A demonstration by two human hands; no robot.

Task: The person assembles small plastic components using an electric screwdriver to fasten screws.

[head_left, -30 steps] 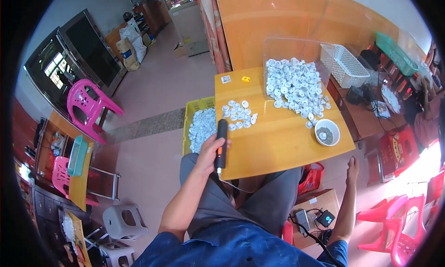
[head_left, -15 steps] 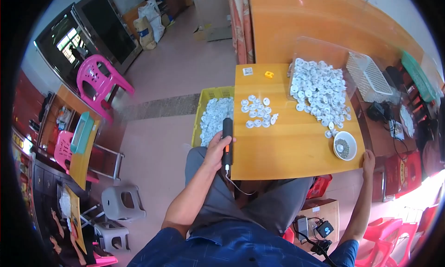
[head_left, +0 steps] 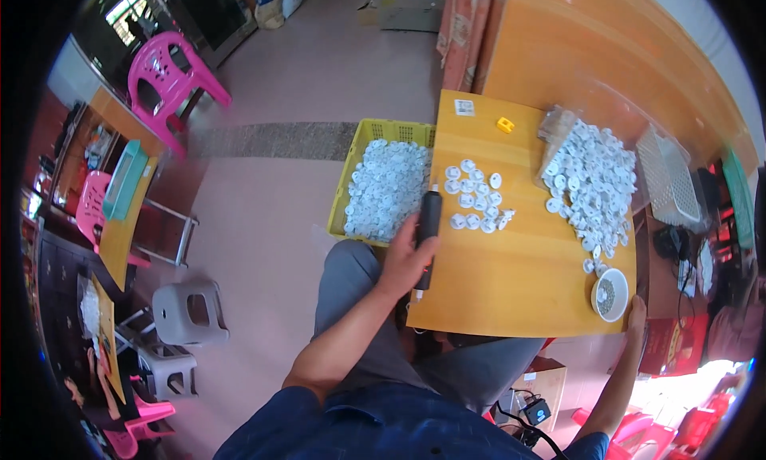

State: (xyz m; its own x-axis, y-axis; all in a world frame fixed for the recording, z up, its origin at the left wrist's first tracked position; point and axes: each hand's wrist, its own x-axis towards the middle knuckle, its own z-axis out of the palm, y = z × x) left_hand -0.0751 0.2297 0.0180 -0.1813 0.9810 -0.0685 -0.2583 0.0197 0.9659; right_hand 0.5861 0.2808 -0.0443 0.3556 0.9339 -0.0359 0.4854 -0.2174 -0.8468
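Note:
My left hand [head_left: 408, 256] is wrapped round a black electric screwdriver [head_left: 429, 229], with the thumb across its body. The tool lies lengthwise along the left edge of the wooden table [head_left: 511, 280], its thin tip pointing away from me. At the table's front right corner, my right hand [head_left: 636, 312] grips the edge; its fingers are small and partly hidden. Close to that hand stands a white bowl [head_left: 621, 307] of small metal pieces. Several round white plastic parts [head_left: 481, 201] lie in loose rows right of the screwdriver.
A large heap of white parts [head_left: 594, 181] spills from a clear bin at the far right. Left of the table, a yellow basket [head_left: 339, 197] is full of similar parts. A small yellow piece [head_left: 505, 125] lies towards the back. Grey stools [head_left: 190, 315] stand further left.
The view has shifted and turned, so the table appears further right and tilted, with more of the yellow basket showing. My left hand still holds the screwdriver; my right hand stays at the corner.

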